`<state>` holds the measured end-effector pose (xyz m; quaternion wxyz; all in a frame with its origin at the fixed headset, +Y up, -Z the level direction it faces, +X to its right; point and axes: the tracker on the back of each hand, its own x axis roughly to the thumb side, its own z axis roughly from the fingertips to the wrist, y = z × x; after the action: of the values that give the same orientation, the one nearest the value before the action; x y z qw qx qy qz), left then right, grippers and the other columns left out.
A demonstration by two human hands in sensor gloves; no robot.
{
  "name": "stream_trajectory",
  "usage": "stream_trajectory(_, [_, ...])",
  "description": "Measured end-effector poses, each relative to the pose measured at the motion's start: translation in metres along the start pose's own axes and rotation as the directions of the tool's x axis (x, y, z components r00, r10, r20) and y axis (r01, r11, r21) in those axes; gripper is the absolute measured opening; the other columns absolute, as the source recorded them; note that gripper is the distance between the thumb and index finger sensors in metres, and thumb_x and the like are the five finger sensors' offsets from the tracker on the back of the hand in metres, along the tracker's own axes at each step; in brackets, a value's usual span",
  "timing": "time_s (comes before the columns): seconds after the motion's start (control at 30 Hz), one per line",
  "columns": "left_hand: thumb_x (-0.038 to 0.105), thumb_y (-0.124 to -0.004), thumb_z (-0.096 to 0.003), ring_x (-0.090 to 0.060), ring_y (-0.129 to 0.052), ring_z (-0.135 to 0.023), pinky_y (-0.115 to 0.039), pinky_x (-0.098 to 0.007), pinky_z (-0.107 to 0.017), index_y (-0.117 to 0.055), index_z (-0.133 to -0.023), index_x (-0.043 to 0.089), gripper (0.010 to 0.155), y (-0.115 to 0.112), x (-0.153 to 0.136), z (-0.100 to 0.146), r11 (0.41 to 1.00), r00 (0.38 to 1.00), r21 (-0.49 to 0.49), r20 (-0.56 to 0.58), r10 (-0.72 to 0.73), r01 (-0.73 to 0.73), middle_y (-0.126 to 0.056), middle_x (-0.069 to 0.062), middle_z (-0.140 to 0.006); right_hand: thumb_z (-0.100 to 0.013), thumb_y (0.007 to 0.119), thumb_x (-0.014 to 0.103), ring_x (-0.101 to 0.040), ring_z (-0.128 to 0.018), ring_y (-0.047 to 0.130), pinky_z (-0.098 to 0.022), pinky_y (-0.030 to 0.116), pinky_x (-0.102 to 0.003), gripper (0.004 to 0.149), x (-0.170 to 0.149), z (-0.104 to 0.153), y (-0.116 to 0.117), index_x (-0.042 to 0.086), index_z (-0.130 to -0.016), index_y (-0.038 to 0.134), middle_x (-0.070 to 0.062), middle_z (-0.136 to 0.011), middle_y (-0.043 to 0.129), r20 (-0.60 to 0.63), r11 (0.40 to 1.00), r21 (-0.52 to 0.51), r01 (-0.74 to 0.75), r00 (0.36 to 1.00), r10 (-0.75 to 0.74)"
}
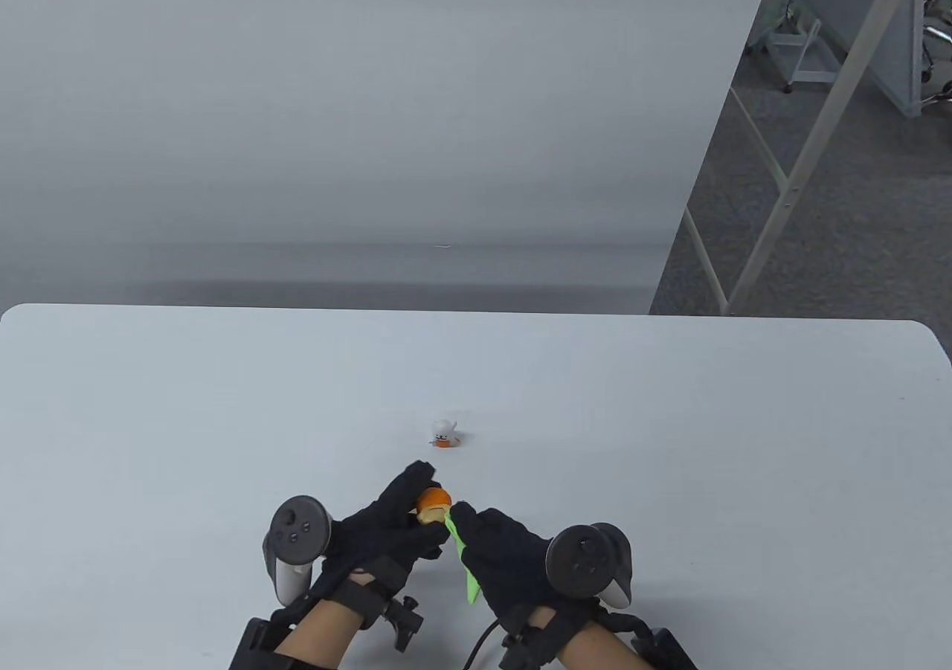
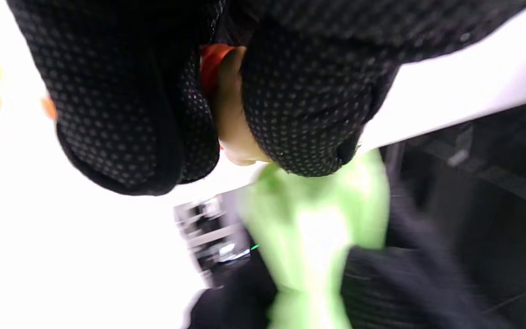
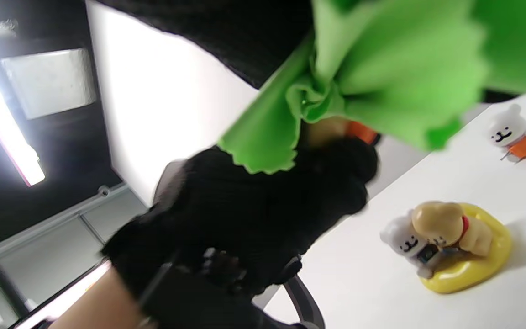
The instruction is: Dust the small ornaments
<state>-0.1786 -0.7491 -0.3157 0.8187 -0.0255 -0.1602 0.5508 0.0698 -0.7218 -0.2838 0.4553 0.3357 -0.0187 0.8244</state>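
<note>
My left hand (image 1: 405, 510) grips a small tan and orange ornament (image 1: 432, 505) above the near table edge; it also shows between the gloved fingers in the left wrist view (image 2: 226, 100). My right hand (image 1: 491, 547) holds a green cloth (image 1: 460, 555) against that ornament; the cloth shows in the right wrist view (image 3: 381, 77) and the left wrist view (image 2: 318, 228). A white and orange figurine (image 1: 444, 433) stands on the table beyond my hands, also in the right wrist view (image 3: 514, 132). A yellow-based ornament with a tan dog (image 3: 454, 244) sits on the table in the right wrist view only.
The white table (image 1: 223, 402) stretches wide to both sides and ends at a far edge by a grey wall. Metal frame legs (image 1: 788, 179) stand on the carpet at the right, off the table.
</note>
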Motion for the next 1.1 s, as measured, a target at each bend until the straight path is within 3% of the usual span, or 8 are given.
stream_trajectory(0.13, [0.034, -0.103, -0.0375, -0.040, -0.110, -0.063, -0.103, -0.042, -0.041, -0.056, -0.109, -0.007, 0.095, -0.011, 0.005, -0.003, 0.969, 0.991, -0.245, 0.128, 0.046, -0.013, -0.074, -0.033, -0.102, -0.053, 0.080, 0.009, -0.050, -0.049, 0.094, -0.045, 0.079, -0.075, 0.048, -0.013, -0.001, -0.004, -0.007, -0.097, 0.070, -0.046, -0.076, 0.082, -0.042, 0.998, -0.048, -0.035, 0.999, 0.033])
stream_trajectory(0.2, [0.035, -0.103, -0.0376, -0.042, -0.109, -0.064, -0.103, -0.042, -0.042, -0.060, -0.108, -0.006, 0.092, -0.016, 0.008, -0.003, 0.974, 0.981, -0.196, 0.136, 0.138, -0.110, -0.073, -0.033, -0.103, -0.054, 0.078, 0.010, -0.049, -0.049, 0.094, -0.045, 0.079, -0.074, 0.048, -0.012, -0.001, -0.001, -0.006, -0.098, 0.068, -0.045, -0.077, 0.082, -0.026, 0.997, -0.041, -0.068, 0.997, 0.067])
stream_trajectory(0.3, [0.041, -0.102, -0.0386, -0.039, -0.111, -0.062, -0.105, -0.038, -0.040, -0.065, -0.105, -0.004, 0.088, -0.018, 0.000, 0.009, 0.944, 0.945, 0.071, 0.089, 0.316, -0.322, -0.075, -0.031, -0.101, -0.054, 0.078, 0.010, -0.049, -0.049, 0.094, -0.044, 0.080, -0.074, 0.049, -0.004, 0.000, 0.001, -0.008, -0.098, 0.065, -0.045, -0.077, 0.082, 0.013, 0.998, -0.058, -0.035, 0.999, 0.036])
stream_trajectory(0.37, [0.040, -0.101, -0.0401, -0.040, -0.110, -0.064, -0.104, -0.039, -0.042, -0.066, -0.105, -0.002, 0.085, -0.020, 0.002, 0.010, 0.923, 0.920, 0.028, 0.095, 0.381, -0.385, -0.073, -0.032, -0.102, -0.053, 0.079, 0.010, -0.049, -0.049, 0.094, -0.044, 0.080, -0.074, 0.049, 0.000, 0.001, -0.001, -0.009, -0.097, 0.066, -0.045, -0.076, 0.082, 0.020, 0.996, -0.090, 0.003, 1.000, -0.001])
stream_trajectory(0.6, [0.030, -0.101, -0.0397, -0.045, -0.107, -0.065, -0.102, -0.045, -0.043, -0.068, -0.106, 0.000, 0.080, -0.026, 0.015, 0.007, 0.951, 0.941, -0.137, 0.165, 0.296, -0.275, -0.071, -0.036, -0.103, -0.053, 0.079, 0.009, -0.051, -0.049, 0.093, -0.044, 0.078, -0.076, 0.049, -0.007, 0.002, -0.011, -0.009, -0.097, 0.067, -0.046, -0.076, 0.082, -0.040, 0.994, -0.112, 0.015, 0.999, -0.020])
stream_trajectory(0.83, [0.032, -0.099, -0.0393, -0.043, -0.111, -0.059, -0.105, -0.043, -0.038, -0.069, -0.104, -0.006, 0.081, -0.017, 0.013, 0.006, 0.994, 0.989, -0.017, 0.099, 0.109, -0.108, -0.075, -0.039, -0.098, -0.053, 0.079, 0.009, -0.049, -0.049, 0.094, -0.044, 0.080, -0.075, 0.050, 0.014, 0.005, -0.001, -0.011, -0.096, 0.064, -0.046, -0.076, 0.082, 0.080, 0.997, -0.013, -0.078, 0.994, 0.079])
stream_trajectory(1.0, [0.033, -0.097, -0.0418, -0.043, -0.110, -0.061, -0.104, -0.044, -0.040, -0.067, -0.105, -0.006, 0.080, -0.019, 0.019, 0.008, 0.978, 0.973, -0.157, 0.162, 0.165, -0.140, -0.075, -0.039, -0.100, -0.053, 0.079, 0.009, -0.051, -0.049, 0.093, -0.044, 0.079, -0.075, 0.049, -0.003, 0.002, -0.005, -0.008, -0.097, 0.067, -0.047, -0.076, 0.082, -0.014, 0.996, -0.075, -0.048, 0.999, 0.047])
stream_trajectory(1.1, [0.033, -0.097, -0.0417, -0.043, -0.110, -0.061, -0.104, -0.044, -0.040, -0.067, -0.105, -0.006, 0.080, -0.022, 0.017, 0.006, 0.977, 0.970, -0.144, 0.164, 0.178, -0.155, -0.075, -0.038, -0.100, -0.053, 0.079, 0.009, -0.050, -0.048, 0.094, -0.044, 0.079, -0.075, 0.049, -0.003, 0.002, -0.005, -0.009, -0.097, 0.067, -0.046, -0.076, 0.082, -0.030, 0.994, -0.092, -0.066, 0.998, 0.064])
